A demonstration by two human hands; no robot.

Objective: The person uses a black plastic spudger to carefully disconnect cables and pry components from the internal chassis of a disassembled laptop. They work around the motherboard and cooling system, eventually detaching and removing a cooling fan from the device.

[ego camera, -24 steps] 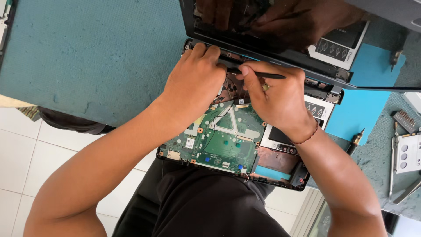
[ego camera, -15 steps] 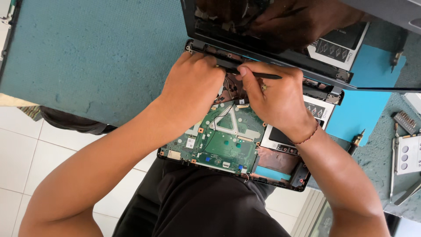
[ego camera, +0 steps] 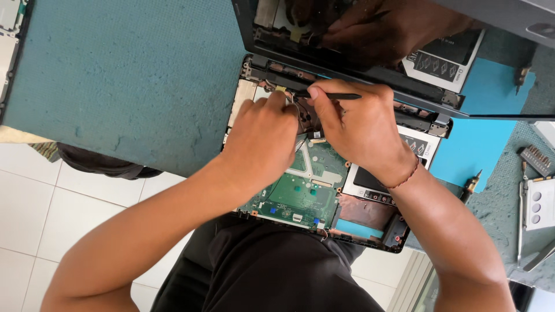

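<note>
From the head view I am looking down on an opened laptop base [ego camera: 324, 190], sitting at the near edge of a teal work table [ego camera: 127, 81], its green circuit board [ego camera: 300, 193] bared and its dark screen lid [ego camera: 347, 34] standing up at the far side. My left hand [ego camera: 263, 144] is resting on the board's upper part, fingers curled down toward the hinge area; I cannot tell whether they are pinching anything, since the knuckles are hiding the tips. My right hand [ego camera: 361, 130] is closing thumb and forefinger around a thin black tool [ego camera: 329, 96], lying flat along the hinge line and pointing left.

Against the earlier pictures, both hands are sitting a little closer together, and the left fingertips are now touching the spot where the tool's tip is meeting the hinge, by a small yellow tab [ego camera: 281, 89]. I am judging this as the work narrowing onto one small part by the hinge.

Off to the right, a screwdriver [ego camera: 471, 186] is lying at the edge of a blue mat [ego camera: 480, 144], with a bit holder [ego camera: 536, 160] well apart
</note>
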